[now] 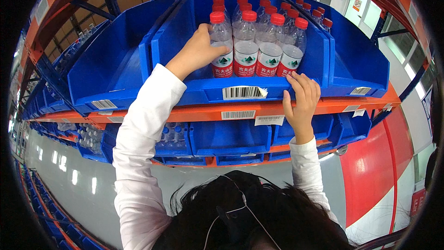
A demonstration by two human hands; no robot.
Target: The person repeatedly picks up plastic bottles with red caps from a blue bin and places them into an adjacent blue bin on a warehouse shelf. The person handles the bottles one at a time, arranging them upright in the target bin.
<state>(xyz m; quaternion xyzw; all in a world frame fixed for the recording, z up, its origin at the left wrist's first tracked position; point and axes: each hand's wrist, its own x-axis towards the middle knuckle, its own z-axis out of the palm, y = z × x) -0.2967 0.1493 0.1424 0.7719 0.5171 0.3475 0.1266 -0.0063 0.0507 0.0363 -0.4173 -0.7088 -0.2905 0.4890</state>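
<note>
Rows of clear plastic water bottles with red caps and red-and-white labels stand upright in a blue plastic bin (pixel 208 88) on the rack. My left hand (pixel 199 50) is around the front-left water bottle (pixel 222 63), thumb across its front and fingers at its left side near the shoulder. My right hand (pixel 302 99) rests on the bin's front rim, its fingertips by the base of the front-right water bottle (pixel 290 59); it holds nothing. The bin's front wall carries a barcode label (pixel 244 92) with a peeling right corner.
A blue bin (pixel 107 62) adjoins on the left; another blue bin (pixel 360 66) with red-capped bottles adjoins on the right. Below the orange shelf beam (pixel 194 114) are more blue bins (pixel 230 139), one with blue-capped bottles (pixel 173 135). A blue rack post (pixel 55 80) stands at the left.
</note>
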